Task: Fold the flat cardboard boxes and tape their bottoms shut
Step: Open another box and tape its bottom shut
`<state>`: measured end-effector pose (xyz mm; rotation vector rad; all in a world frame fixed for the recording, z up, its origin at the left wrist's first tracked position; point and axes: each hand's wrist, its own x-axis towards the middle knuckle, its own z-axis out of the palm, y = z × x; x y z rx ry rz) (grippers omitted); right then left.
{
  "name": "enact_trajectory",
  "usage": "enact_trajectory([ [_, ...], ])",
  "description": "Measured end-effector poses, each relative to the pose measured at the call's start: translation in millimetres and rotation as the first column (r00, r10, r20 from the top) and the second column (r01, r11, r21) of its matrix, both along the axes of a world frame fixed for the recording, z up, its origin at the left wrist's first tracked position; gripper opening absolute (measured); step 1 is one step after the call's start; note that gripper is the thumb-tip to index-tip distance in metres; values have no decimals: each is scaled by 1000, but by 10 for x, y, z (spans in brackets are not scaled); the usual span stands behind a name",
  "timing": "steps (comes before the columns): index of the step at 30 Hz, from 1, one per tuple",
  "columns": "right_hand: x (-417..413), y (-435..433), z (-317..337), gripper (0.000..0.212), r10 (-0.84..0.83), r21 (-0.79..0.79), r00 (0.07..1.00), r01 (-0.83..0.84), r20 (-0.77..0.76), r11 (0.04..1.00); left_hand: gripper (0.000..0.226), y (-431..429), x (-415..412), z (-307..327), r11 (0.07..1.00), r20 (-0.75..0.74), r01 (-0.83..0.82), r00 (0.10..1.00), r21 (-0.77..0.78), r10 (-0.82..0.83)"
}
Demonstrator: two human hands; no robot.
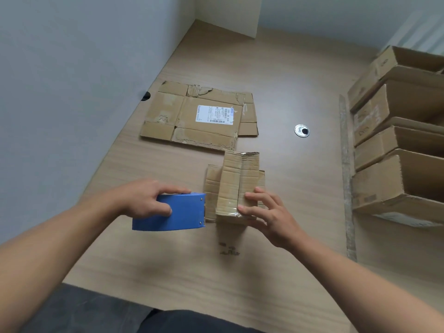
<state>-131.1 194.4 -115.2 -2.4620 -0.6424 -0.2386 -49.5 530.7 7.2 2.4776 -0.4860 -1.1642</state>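
Observation:
A small cardboard box [234, 181] stands bottom-up near the middle of the wooden table [288, 80], its bottom flaps folded shut along a centre seam. My left hand [144, 198] grips a blue tape dispenser [177, 211] whose front end touches the box's near left edge. Clear tape lies across the near end of the seam. My right hand [264, 212] rests with spread, straight fingers on the box's near right corner. A larger flattened box [199, 114] with a white label lies flat farther back.
Several folded, open-topped cardboard boxes [398, 150] are stacked along the right side. A long strip [346, 174] lies in front of them. A round metal cable hole [302, 130] sits in the table, right of the flat box. Walls close in on the left and at the back.

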Motion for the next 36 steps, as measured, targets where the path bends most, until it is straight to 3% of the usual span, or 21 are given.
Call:
enact_trajectory([
  [4, -5, 21, 5, 32, -19, -8, 1000, 19, 13, 1000, 71, -102, 109, -47, 998, 39, 46, 998, 51, -48],
  [12, -44, 59, -2, 35, -48, 20, 997, 50, -60, 999, 62, -428, 205, -19, 982, 130, 127, 981, 136, -145],
  [20, -59, 182, -24, 29, -108, 23, 987, 112, -121, 993, 62, -595, -44, -49, 961, 294, 77, 943, 266, -157],
  [23, -97, 284, -6, 34, -112, 43, 984, 119, -141, 992, 62, -737, -176, -121, 957, 376, 15, 918, 290, -128],
  [28, -159, 274, 5, 24, -133, 215, 969, 178, -208, 960, 62, -567, -204, -128, 967, 392, -74, 919, 245, -29],
  [32, -187, 354, 89, 27, -351, 341, 929, 370, -118, 864, 64, -429, -300, -163, 957, 407, -247, 898, 154, 167],
  [36, -223, 175, 17, 34, -218, 207, 970, 237, -108, 949, 64, -353, -394, -170, 942, 394, -327, 877, 72, 275],
])
